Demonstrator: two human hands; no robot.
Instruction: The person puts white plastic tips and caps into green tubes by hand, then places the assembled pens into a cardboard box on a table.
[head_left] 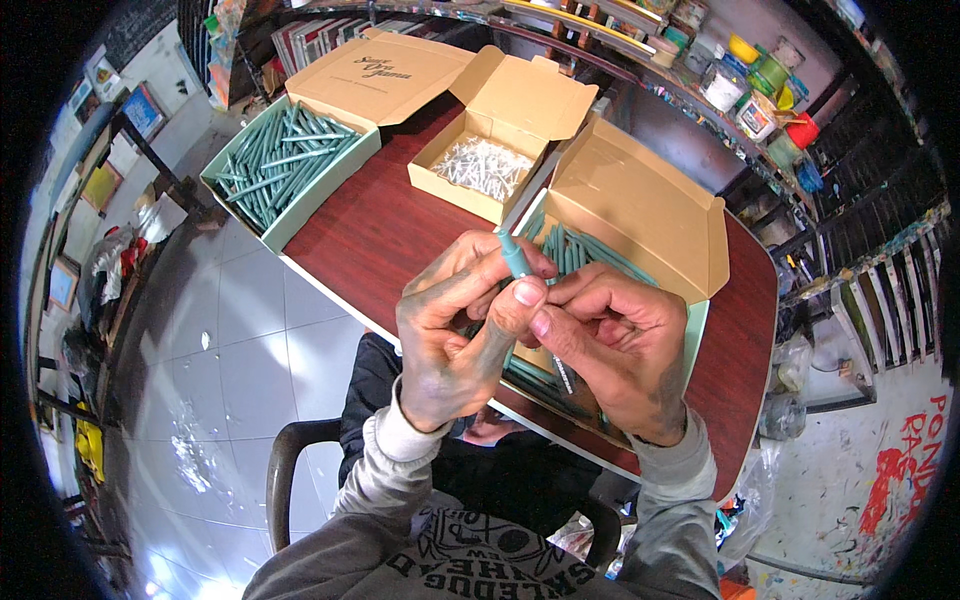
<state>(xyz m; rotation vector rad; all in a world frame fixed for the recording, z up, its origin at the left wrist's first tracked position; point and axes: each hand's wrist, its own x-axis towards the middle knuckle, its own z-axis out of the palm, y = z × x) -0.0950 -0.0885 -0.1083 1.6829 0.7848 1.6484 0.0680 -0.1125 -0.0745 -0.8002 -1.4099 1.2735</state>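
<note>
Between the thumb and forefinger of my left hand [455, 330] is a teal pen barrel [514, 255], its narrower end pointing up. My right hand [625, 345] is closed in a pinch right beside it, thumb tip meeting the left thumb. What its fingertips grip is hidden. A thin pale rod with dark marks [564, 375] shows below the right thumb; I cannot tell whether it is held. Both hands are over an open box [697, 335] of teal pen parts [585, 250], which they partly cover.
On the dark red table [365, 245] stand a mint-sided box [330, 190] full of teal pens [285, 155] and a small cardboard box [455, 190] of short white pieces [485, 165]. Shelves with paint pots [725, 85] line the back. A chair armrest [285, 470] is at left.
</note>
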